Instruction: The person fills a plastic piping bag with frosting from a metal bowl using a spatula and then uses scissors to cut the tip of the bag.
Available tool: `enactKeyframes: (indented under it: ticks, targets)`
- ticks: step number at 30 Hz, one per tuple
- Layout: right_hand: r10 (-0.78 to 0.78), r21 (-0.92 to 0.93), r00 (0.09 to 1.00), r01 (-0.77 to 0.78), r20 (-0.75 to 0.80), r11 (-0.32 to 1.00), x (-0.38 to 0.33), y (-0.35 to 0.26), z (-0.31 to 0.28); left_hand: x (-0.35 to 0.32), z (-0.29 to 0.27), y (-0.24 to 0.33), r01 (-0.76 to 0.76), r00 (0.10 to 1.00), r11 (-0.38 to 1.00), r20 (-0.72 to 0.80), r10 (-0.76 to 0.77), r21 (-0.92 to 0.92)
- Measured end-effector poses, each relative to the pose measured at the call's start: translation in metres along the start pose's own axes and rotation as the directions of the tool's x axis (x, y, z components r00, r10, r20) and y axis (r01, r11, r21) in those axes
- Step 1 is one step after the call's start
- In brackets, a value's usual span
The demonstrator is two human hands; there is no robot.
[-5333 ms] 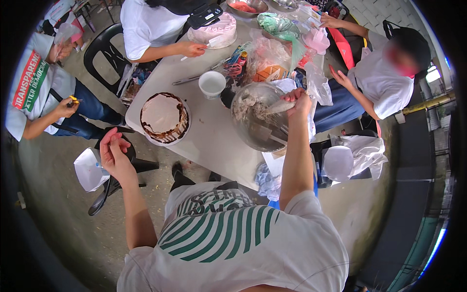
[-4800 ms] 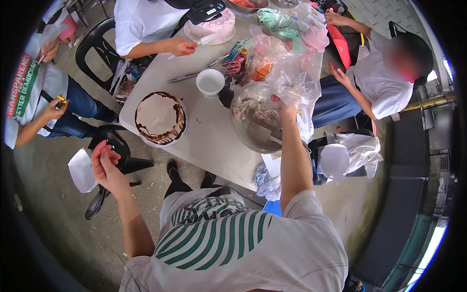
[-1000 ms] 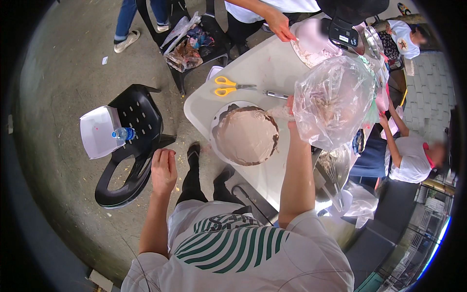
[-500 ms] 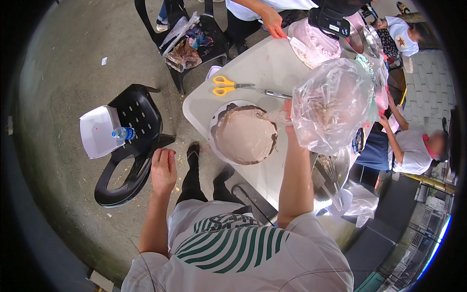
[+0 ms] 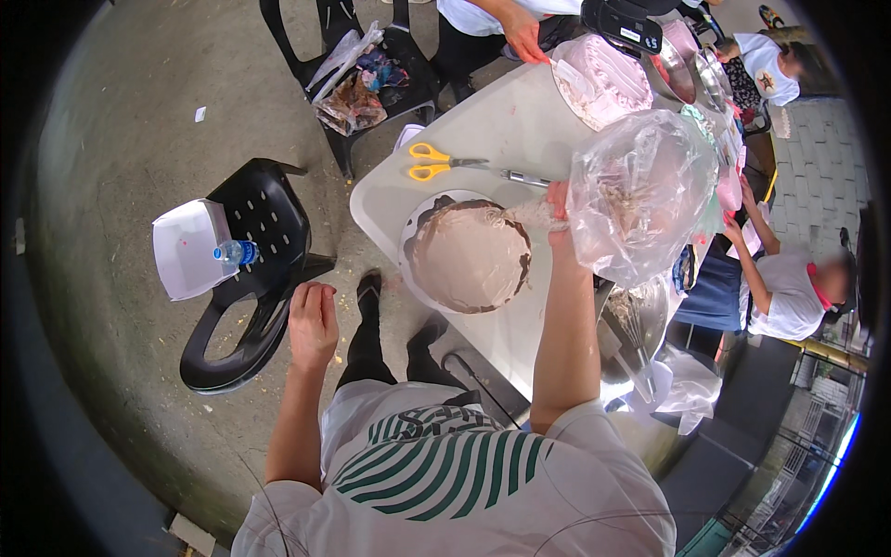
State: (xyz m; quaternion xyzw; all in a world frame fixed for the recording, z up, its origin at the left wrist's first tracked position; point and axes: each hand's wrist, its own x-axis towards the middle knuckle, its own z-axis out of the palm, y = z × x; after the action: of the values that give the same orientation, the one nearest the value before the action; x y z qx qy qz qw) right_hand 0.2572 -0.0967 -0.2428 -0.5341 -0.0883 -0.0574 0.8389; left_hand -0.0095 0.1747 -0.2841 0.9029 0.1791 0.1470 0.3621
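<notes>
A round cake (image 5: 469, 265) with smooth pale brown frosting and a darker, uneven rim sits on a white round board (image 5: 408, 269) near the table's left corner. My right hand (image 5: 560, 213) grips the neck of a clear plastic piping bag (image 5: 640, 200), whose full, crumpled upper part bulges out to the right. Its narrow tip points left at the cake's upper right edge, where a small swirl of frosting shows. My left hand (image 5: 313, 325) hangs off the table, left of the cake, its fingers curled together with nothing visible in them.
Yellow-handled scissors (image 5: 436, 162) and a metal-ended tool (image 5: 524, 177) lie beyond the cake. A metal bowl with a whisk (image 5: 636, 339) stands right of my forearm. Across the table, a person's hand (image 5: 526, 42) is beside a pink cake (image 5: 603, 79). Black chairs (image 5: 264, 218) stand left.
My right hand and the piping bag have shifted slightly right, and more of the bag's narrow end shows. The co-worker's dark cap has moved up. My left hand stays in place.
</notes>
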Motion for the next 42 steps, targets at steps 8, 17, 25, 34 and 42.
enactKeyframes:
  ticks: [8,17,25,34,42]
  targets:
    - [0.037,0.083,0.986,-0.024,-0.16,0.996,-0.009,-0.064,0.052,-0.001,-0.002,0.001,-0.012,1.0,1.0,-0.006,0.012,0.002]
    - [0.064,0.124,0.997,-0.059,-0.038,0.99,-0.025,-0.052,0.072,-0.005,-0.001,0.0,-0.006,1.0,1.0,-0.019,0.006,-0.002]
    - [0.458,0.559,0.864,-0.278,-0.211,0.781,-0.021,-0.002,0.06,-0.014,-0.007,0.001,0.035,0.999,0.999,-0.031,-0.036,-0.01]
    - [0.369,0.534,0.928,-0.292,-0.041,0.794,-0.016,0.014,0.046,-0.016,-0.005,-0.001,0.007,0.999,1.0,-0.049,-0.007,-0.001]
    - [0.323,0.492,0.946,-0.289,0.017,0.821,-0.014,0.02,0.041,-0.017,-0.005,-0.003,-0.012,0.998,1.0,-0.067,0.012,-0.003]
